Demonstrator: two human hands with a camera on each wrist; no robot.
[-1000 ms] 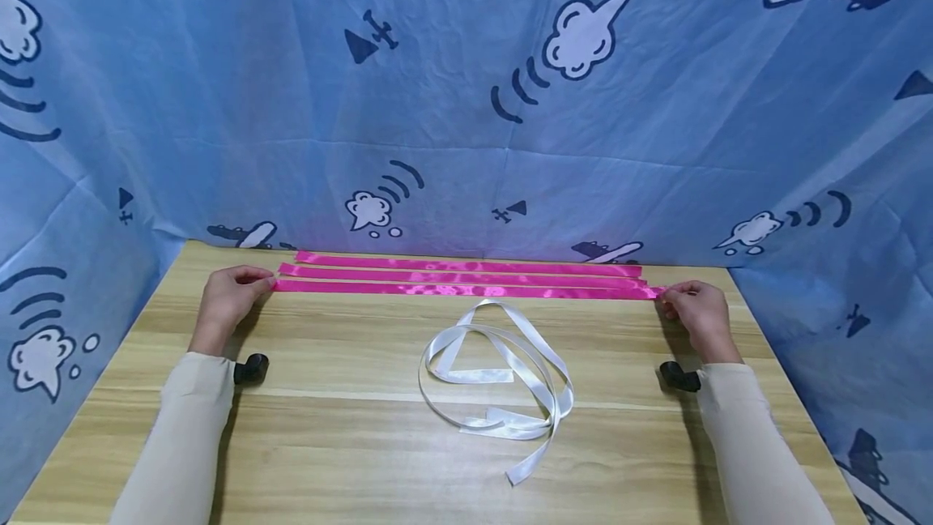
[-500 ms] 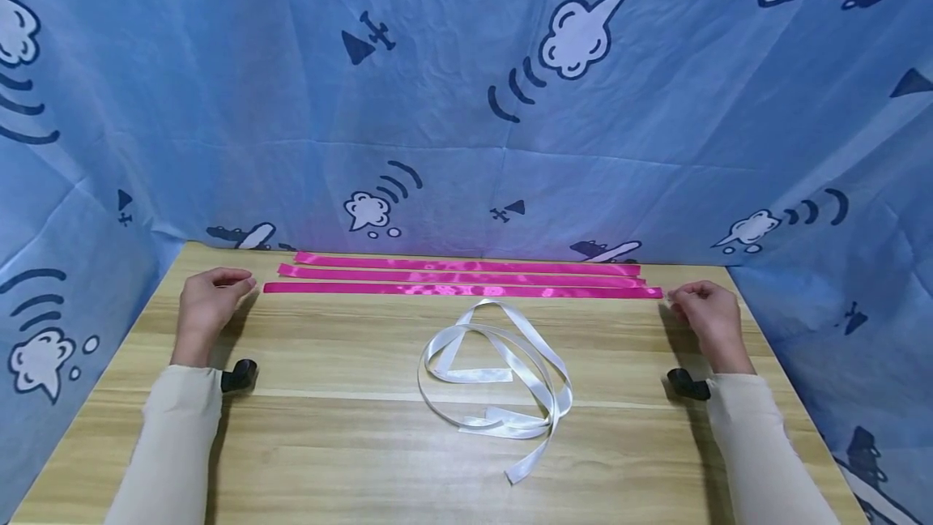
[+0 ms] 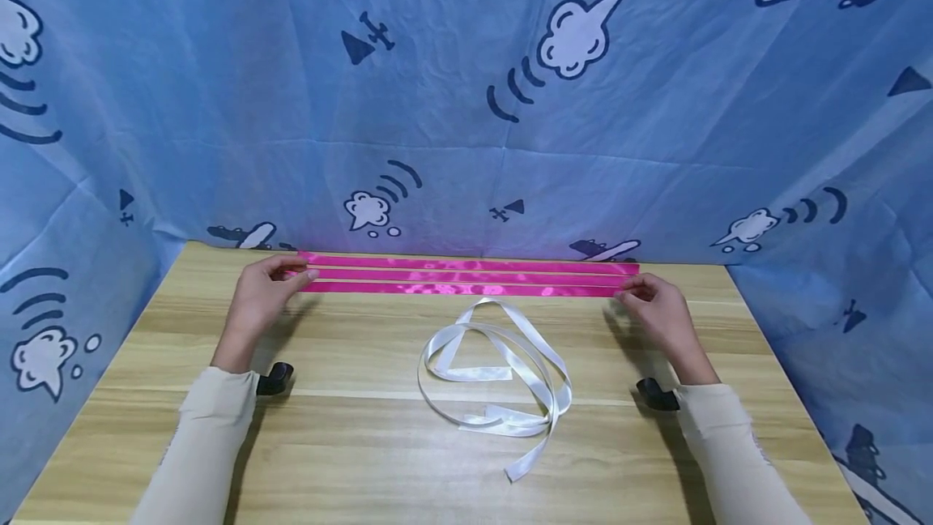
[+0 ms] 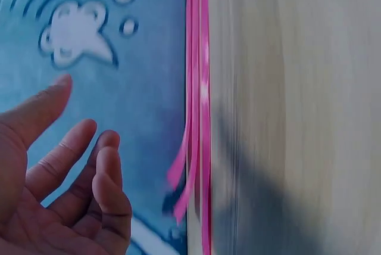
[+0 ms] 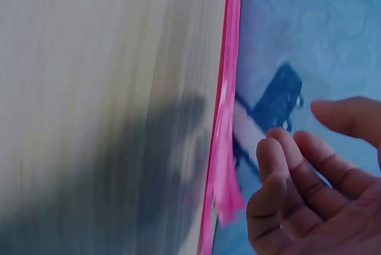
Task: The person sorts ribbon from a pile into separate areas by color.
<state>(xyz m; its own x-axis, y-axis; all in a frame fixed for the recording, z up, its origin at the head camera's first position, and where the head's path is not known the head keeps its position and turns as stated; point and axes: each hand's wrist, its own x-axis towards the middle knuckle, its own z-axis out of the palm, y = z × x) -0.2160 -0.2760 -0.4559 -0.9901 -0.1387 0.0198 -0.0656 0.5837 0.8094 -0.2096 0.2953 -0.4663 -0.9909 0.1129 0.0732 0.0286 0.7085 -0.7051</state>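
Note:
Three bright pink ribbons lie stretched side by side along the table's far edge: a back one (image 3: 466,264), a middle one (image 3: 466,275) and a front one (image 3: 466,290). My left hand (image 3: 261,298) hovers over their left ends, overlapping them in the head view. In the left wrist view the same hand (image 4: 77,201) has thumb and loosely bent fingers apart, with nothing between them. Over the right ends, my right hand (image 3: 659,314) is likewise empty; the right wrist view shows that hand (image 5: 315,201) with its fingers relaxed. Both hands hide the ribbon ends in the head view.
A white satin ribbon (image 3: 477,375) lies in loose loops mid-table, in front of the pink ones. Blue patterned cloth (image 3: 437,104) hangs right behind the wooden table (image 3: 350,460) and at both sides. Black wrist cameras (image 3: 275,379) stick out inward from the sleeves.
Both hands pinched the front pink ribbon's ends, then let go and drew slightly outward. Since then they have moved inward over the ribbon ends. The white ribbon has stayed put.

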